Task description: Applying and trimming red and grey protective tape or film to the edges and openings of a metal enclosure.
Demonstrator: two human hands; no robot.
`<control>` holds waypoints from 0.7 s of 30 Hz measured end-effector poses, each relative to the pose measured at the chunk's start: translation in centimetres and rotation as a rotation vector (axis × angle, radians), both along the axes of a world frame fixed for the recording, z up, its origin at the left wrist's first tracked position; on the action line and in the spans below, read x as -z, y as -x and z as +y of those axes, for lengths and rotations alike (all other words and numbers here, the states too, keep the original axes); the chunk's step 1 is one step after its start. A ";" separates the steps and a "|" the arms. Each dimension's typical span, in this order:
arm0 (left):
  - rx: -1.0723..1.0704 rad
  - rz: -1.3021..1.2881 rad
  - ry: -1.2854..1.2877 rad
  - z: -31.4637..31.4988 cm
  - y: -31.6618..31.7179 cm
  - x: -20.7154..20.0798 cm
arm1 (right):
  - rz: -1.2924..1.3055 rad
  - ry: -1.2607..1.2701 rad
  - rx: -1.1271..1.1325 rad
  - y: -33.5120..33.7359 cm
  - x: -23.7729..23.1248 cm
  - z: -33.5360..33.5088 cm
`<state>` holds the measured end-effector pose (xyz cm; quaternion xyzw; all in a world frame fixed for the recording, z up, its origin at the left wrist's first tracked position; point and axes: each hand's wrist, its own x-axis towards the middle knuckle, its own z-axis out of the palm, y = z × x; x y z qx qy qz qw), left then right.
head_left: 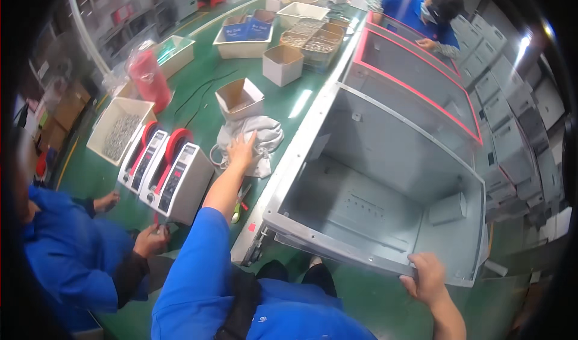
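Observation:
My left hand [241, 152] lies on a crumpled light-grey cloth bag [269, 136] on the green tabletop, its fingers spread. Just behind the bag stands a small open carton [245, 109] with little parts inside. A pair of scissors [236, 213] with green handles lies near my left forearm. On the right, an open grey metal cabinet box [337, 242] rests with its hollow side up. My right hand [427, 278] grips its near rim, thumb outside and fingers curled over the edge. A pale block-like part [448, 208] sits against the box's inner right side.
Two white tape dispensers [180, 186] with red reels stand at left, beside a co-worker's hand [150, 241]. Behind them are a tray of small metal parts [142, 106] and a red wrapped roll [149, 81]. Red-edged cabinets [415, 56] continue toward another worker [400, 9].

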<state>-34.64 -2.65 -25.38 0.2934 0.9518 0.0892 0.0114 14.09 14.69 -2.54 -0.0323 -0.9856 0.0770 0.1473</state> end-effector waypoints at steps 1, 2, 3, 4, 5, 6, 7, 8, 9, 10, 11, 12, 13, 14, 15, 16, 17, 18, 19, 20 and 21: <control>0.013 -0.016 0.015 -0.4 1.0 1.5 | -0.019 0.017 0.015 -0.2 0.1 0.0; 0.021 -0.036 0.033 -0.9 1.5 2.0 | -0.041 0.037 0.025 -0.1 0.0 0.1; 0.029 -0.026 -0.043 -1.3 2.3 2.4 | -0.064 0.056 0.031 0.1 -0.1 0.1; 0.032 -0.022 -0.118 -1.6 3.0 2.1 | -0.047 0.090 -0.001 0.6 -0.6 0.0; 0.045 -0.022 -0.192 -1.1 2.5 -0.1 | -0.025 0.168 0.045 0.5 -0.8 0.1; 0.058 0.047 -0.299 -1.0 1.8 -2.4 | -0.004 0.245 0.087 0.3 -0.9 0.4; 0.061 0.102 -0.427 -2.3 2.2 -5.1 | 0.035 0.330 0.097 0.8 -0.9 0.7; 0.042 0.117 -0.492 -2.5 0.9 -9.4 | 0.102 0.312 0.078 2.0 -2.0 0.5; 0.038 0.145 -0.584 -3.3 0.5 -12.5 | 0.153 0.383 0.001 4.1 -3.2 0.3; 0.081 0.203 -0.727 -3.8 -0.4 -16.0 | 0.202 0.454 -0.071 6.6 -4.4 -0.3; 0.153 0.274 -0.822 -4.4 -1.1 -19.0 | 0.237 0.519 -0.149 9.6 -5.6 -1.0; 0.197 0.249 -0.930 -3.7 -2.6 -21.8 | 0.246 0.768 -0.148 12.4 -5.9 -1.5; 0.235 0.228 -1.039 -2.7 -4.4 -24.3 | 0.249 0.953 -0.110 15.9 -7.4 -2.8; 0.248 0.137 -1.066 -1.9 -6.4 -26.4 | 0.250 1.183 -0.081 19.4 -7.3 -2.8; 0.263 0.041 -1.091 -1.0 -8.9 -28.1 | 0.383 1.276 -0.165 23.2 -7.6 -2.8; 0.291 -0.062 -1.121 0.4 -10.7 -29.0 | 0.476 1.361 -0.245 26.5 -7.5 -3.1; 0.491 -0.005 -1.109 1.9 -11.7 -28.7 | 0.569 1.443 -0.335 29.3 -7.3 -2.9; 0.448 -0.045 -1.139 2.2 -12.8 -29.2 | 0.578 1.393 -0.284 31.3 -7.1 -2.4; 0.408 -0.098 -1.165 2.4 -13.9 -29.3 | 0.587 1.345 -0.220 32.9 -6.5 -1.6; 0.389 0.021 -1.096 2.2 -14.6 -28.6 | 0.598 1.018 -0.085 34.6 -5.4 -0.3; 0.375 0.136 -1.035 2.0 -15.0 -27.4 | 0.592 0.681 0.053 35.8 -4.3 1.2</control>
